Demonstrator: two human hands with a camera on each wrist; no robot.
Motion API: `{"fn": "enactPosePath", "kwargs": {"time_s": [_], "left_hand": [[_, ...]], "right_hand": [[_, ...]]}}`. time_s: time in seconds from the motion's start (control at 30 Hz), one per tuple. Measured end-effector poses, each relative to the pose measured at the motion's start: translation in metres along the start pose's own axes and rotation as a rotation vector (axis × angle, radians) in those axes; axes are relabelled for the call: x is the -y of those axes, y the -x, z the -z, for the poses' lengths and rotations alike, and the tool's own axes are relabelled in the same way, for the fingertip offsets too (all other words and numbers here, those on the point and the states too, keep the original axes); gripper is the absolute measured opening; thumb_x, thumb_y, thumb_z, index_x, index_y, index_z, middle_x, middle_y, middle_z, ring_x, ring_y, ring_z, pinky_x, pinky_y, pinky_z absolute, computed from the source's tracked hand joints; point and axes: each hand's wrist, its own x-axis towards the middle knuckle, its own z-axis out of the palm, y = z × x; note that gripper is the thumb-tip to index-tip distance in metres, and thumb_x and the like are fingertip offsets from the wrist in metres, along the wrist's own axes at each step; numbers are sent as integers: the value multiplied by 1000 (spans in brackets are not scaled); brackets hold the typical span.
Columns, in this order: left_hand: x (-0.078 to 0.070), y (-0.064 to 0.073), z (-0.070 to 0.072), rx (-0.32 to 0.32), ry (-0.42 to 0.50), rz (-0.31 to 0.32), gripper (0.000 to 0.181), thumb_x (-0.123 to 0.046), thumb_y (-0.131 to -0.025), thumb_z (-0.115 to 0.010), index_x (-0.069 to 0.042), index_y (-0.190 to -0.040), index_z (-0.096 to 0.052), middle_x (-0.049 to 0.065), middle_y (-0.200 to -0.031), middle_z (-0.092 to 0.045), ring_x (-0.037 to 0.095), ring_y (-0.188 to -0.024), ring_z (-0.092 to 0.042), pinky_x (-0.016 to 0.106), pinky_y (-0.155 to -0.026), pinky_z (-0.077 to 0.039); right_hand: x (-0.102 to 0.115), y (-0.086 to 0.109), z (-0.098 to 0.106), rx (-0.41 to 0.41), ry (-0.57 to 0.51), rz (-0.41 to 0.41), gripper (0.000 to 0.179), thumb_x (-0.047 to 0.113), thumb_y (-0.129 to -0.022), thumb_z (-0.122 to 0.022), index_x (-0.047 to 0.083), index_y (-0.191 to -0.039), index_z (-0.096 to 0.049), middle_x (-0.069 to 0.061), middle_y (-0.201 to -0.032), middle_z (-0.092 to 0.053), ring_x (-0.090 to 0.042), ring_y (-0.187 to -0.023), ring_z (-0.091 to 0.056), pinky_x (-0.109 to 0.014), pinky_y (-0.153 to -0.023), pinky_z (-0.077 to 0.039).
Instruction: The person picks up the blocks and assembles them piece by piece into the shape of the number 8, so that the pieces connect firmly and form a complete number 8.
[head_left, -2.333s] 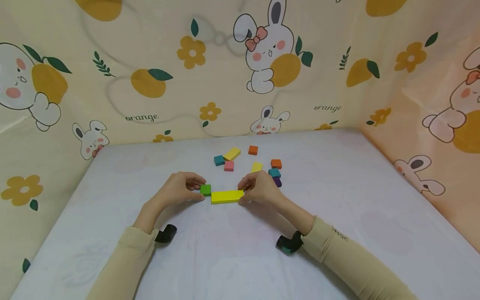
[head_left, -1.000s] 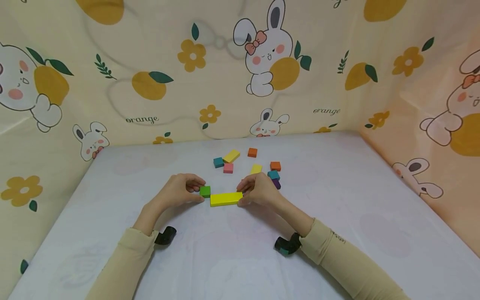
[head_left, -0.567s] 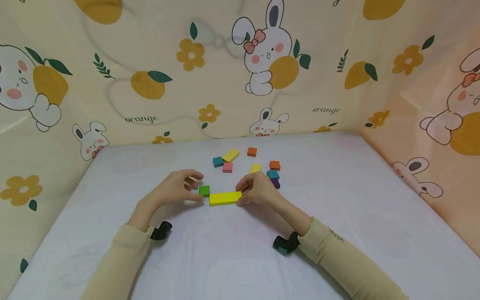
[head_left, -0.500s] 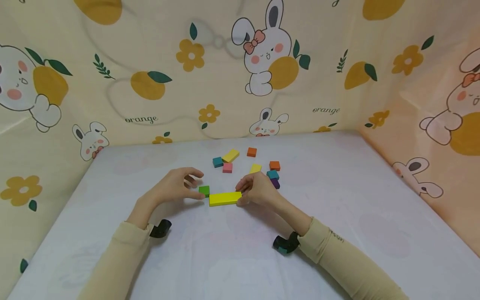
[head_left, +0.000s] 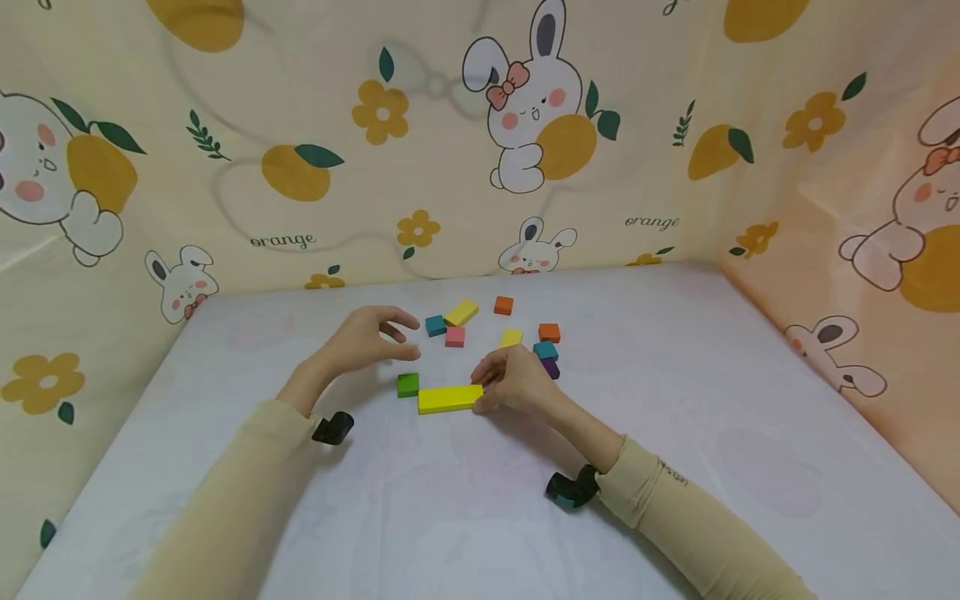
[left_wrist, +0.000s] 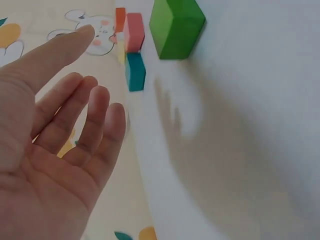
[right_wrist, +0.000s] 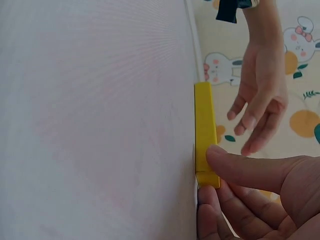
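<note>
My right hand [head_left: 519, 382] pinches the right end of a long yellow block [head_left: 450, 398] lying on the white-covered table; thumb and fingers also show on this yellow block [right_wrist: 205, 125] in the right wrist view. At its left end sits a small green block [head_left: 408, 385], standing by itself. Above and behind the green block, my left hand [head_left: 367, 337] hovers with nothing between its relaxed, spread fingers. In the left wrist view the left hand [left_wrist: 70, 130] is off the table, apart from the green block [left_wrist: 177, 27]. A teal block [head_left: 435, 326] and a pink block [head_left: 454, 337] lie just beyond its fingertips.
Farther back lie a yellow block [head_left: 461, 313], an orange block [head_left: 503, 305] and a second orange block [head_left: 549, 332]. Behind the right hand are a pale yellow block [head_left: 512, 337], a blue block [head_left: 546, 351] and a purple block [head_left: 551, 368]. A patterned cloth wall [head_left: 435, 167] borders the table.
My left hand has let go of the green block, risen and moved away toward the back blocks. The green block stays in place. My right hand keeps its hold on the yellow block.
</note>
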Motion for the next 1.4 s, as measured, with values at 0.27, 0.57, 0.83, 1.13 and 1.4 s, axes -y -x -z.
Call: {"fn": "enactPosePath", "kwargs": {"time_s": [0.27, 0.57, 0.83, 1.13, 1.4], "left_hand": [[-8, -26, -14, 33, 75, -21, 39, -20, -85, -80, -8, -120, -67, 7, -121, -64, 23, -97, -60, 39, -84, -51], [-10, -48, -29, 58, 123, 45, 42, -19, -84, -81, -9, -122, -66, 6, -119, -65, 24, -96, -60, 34, -84, -53], [-11, -53, -37, 60, 146, 84, 43, -16, -83, -81, -6, -122, -64, 7, -115, -64, 25, -90, -62, 31, -77, -55], [-15, -56, -39, 26, 73, 108, 36, -15, -83, -82, -7, -114, -66, 5, -108, -65, 24, -95, -57, 32, -86, -51], [-19, -61, -43, 44, 98, 150, 37, -14, -85, -79, -5, -116, -63, 5, -103, -69, 21, -92, -63, 29, -83, -53]], "right_hand": [[0, -1, 2, 13, -31, 15, 29, 1, -66, -91, 5, -89, -74, -6, -81, -68, -22, -71, -62, -28, -67, -54], [-2, -1, 2, 12, -28, 5, 29, 1, -66, -90, 5, -90, -74, -5, -81, -68, -21, -72, -61, -28, -68, -54], [0, 0, 1, 7, -18, 11, 29, 1, -65, -91, 4, -89, -74, -4, -80, -68, -20, -71, -62, -28, -67, -54], [0, -2, 1, 9, -28, 1, 30, 2, -65, -91, 4, -90, -74, -5, -81, -69, -20, -71, -62, -28, -67, -54], [-1, -1, 2, 5, -37, -12, 29, 2, -65, -91, 5, -89, -75, -6, -81, -69, -20, -71, -61, -28, -67, -54]]}}
